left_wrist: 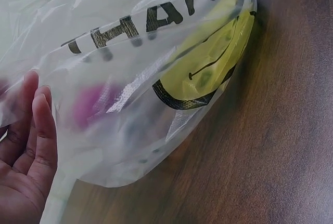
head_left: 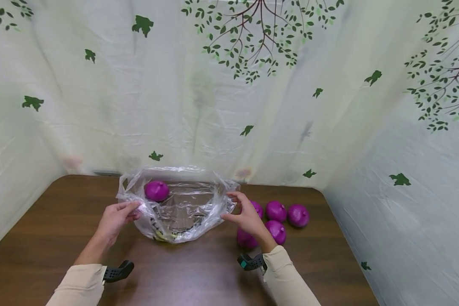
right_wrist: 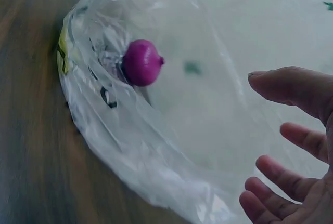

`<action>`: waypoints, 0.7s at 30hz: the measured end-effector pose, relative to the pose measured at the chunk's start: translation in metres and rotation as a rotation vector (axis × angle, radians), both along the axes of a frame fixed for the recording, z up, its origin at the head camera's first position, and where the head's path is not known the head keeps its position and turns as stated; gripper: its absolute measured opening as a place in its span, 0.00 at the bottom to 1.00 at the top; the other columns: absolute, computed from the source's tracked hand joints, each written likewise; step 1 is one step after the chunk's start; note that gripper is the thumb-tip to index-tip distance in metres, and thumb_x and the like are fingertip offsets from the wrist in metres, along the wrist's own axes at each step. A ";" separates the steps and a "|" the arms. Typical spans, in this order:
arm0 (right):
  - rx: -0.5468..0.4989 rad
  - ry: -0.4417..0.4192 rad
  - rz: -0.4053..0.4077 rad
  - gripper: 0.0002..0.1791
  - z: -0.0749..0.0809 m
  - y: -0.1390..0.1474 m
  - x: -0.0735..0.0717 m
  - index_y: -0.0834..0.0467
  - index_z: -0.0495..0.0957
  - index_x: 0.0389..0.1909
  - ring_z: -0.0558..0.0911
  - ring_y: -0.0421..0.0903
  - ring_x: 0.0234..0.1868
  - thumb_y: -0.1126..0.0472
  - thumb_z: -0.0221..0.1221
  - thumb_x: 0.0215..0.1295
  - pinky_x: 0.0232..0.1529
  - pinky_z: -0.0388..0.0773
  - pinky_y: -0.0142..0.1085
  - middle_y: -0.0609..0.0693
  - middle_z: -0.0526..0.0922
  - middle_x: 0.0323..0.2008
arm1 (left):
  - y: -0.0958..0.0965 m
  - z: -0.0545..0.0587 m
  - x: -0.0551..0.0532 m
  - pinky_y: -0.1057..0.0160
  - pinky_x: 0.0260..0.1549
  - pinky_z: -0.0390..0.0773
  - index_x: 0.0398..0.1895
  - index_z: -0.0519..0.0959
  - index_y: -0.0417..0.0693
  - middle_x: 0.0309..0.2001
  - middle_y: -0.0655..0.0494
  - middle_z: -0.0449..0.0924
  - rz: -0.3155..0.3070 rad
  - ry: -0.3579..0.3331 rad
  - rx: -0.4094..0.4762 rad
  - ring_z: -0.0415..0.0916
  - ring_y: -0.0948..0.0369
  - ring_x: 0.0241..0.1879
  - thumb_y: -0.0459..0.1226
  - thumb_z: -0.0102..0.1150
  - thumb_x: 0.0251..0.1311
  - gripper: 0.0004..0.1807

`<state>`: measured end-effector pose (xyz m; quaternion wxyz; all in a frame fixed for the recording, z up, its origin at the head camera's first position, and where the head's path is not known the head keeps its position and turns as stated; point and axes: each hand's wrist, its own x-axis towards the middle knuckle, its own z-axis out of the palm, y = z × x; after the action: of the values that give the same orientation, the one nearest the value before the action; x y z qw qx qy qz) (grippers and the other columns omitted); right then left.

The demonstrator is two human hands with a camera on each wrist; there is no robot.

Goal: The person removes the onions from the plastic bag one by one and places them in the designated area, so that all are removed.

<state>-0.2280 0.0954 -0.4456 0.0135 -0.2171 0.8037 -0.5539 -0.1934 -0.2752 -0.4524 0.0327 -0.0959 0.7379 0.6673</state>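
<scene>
A clear plastic bag lies on the table with its mouth spread wide. Inside it, toward the left, sits one purple onion, also visible in the right wrist view with its small pointed tip. My left hand pinches the bag's left edge between thumb and fingers. At the bag's right rim is my right hand, fingers and thumb spread apart and holding nothing in the right wrist view. Black lettering and a yellow smiling print show on the bag's near side in the left wrist view.
Several more purple onions lie grouped on the brown wooden table, right beside and partly behind my right hand. A pale curtain printed with leaves hangs behind the table and along both sides.
</scene>
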 end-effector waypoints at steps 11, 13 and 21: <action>0.057 0.029 -0.007 0.33 0.008 -0.041 -0.016 0.63 0.71 0.59 0.71 0.58 0.54 0.65 0.70 0.51 0.55 0.70 0.54 0.60 0.74 0.55 | 0.002 -0.001 0.002 0.75 0.36 0.78 0.57 0.70 0.22 0.28 0.66 0.78 0.004 0.002 -0.047 0.79 0.70 0.29 0.45 0.55 0.68 0.31; 0.066 0.043 0.012 0.33 0.010 -0.047 -0.017 0.64 0.70 0.59 0.72 0.56 0.54 0.65 0.70 0.51 0.54 0.71 0.51 0.60 0.74 0.55 | 0.003 -0.001 0.003 0.75 0.36 0.78 0.56 0.71 0.22 0.27 0.66 0.78 0.005 0.003 -0.042 0.79 0.70 0.29 0.44 0.55 0.68 0.29; 0.081 -0.048 0.071 0.34 0.006 -0.072 -0.031 0.64 0.68 0.61 0.72 0.57 0.57 0.65 0.69 0.54 0.58 0.71 0.50 0.59 0.73 0.58 | 0.002 0.003 0.003 0.74 0.37 0.77 0.54 0.74 0.25 0.27 0.66 0.79 -0.001 0.012 -0.052 0.79 0.69 0.30 0.45 0.54 0.69 0.27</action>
<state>-0.2588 0.0234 -0.4399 0.0613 -0.2312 0.8167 -0.5252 -0.1900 -0.2737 -0.4495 0.0260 -0.0926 0.7553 0.6482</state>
